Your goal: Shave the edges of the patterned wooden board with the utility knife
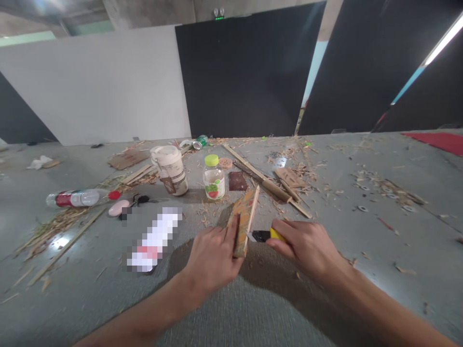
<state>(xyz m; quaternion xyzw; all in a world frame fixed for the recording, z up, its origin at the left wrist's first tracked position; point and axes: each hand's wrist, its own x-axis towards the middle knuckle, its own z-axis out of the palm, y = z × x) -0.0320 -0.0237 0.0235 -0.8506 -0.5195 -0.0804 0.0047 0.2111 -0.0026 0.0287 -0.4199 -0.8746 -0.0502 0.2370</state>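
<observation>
My left hand is closed around the lower end of a flat wooden piece with an orange and grey patterned face. The piece is tilted, its narrow pale edge turned to the right. In my right hand is a yellow and black utility knife, gripped by its handle. Its blade points left and meets or nearly meets the pale edge of the piece; whether it cuts in, I cannot tell. Just beyond stands a clear jar with a lime-green lid.
A lidded cup, a lying plastic bottle, a pink oval object and a blurred-out phone-like object are on the left. Wood strips, shavings and a brown square lie ahead. Metal washers are scattered right. Dark panels stand behind.
</observation>
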